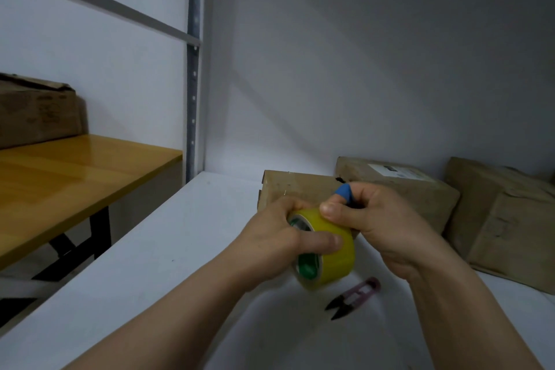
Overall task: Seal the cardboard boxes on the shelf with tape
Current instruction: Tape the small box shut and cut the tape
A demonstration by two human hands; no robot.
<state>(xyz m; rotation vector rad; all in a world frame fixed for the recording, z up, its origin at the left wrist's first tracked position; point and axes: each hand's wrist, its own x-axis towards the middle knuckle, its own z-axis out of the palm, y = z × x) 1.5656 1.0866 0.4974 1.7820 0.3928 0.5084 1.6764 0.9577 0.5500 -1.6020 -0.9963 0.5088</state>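
Head view shows both hands up over the white shelf (186, 249), working a roll of yellow tape (329, 252) just in front of the nearest cardboard box (297, 189). Left hand (273, 237) is wrapped round the roll, thumb lying across the open face w/ the green core, fingers curled behind, so closed firm on it. Right hand (381, 225) pinches narrow at the top rim, thumb tip pressed on the tape's outer wrap, prob. hunting for the loose end; a blue cover sits on one fingertip (344, 191). Two more boxes, a labelled box (402, 186) and a crumpled box (504, 219), sit further right against the wall, close together. Small thread snips (353, 297) lie on the shelf below the roll, apart from it. My read on handling: roll looks light, rigid thru the core, glossy and a bit slick on the outside, so best held by the core and sides as the left hand does, leaving the rim free for peeling. Tape film itself will be thin, sticky, apt to fold on itself once lifted. Boxes look soft, dented cardboard, so pressing tape down needs support under the flaps, I'd guess
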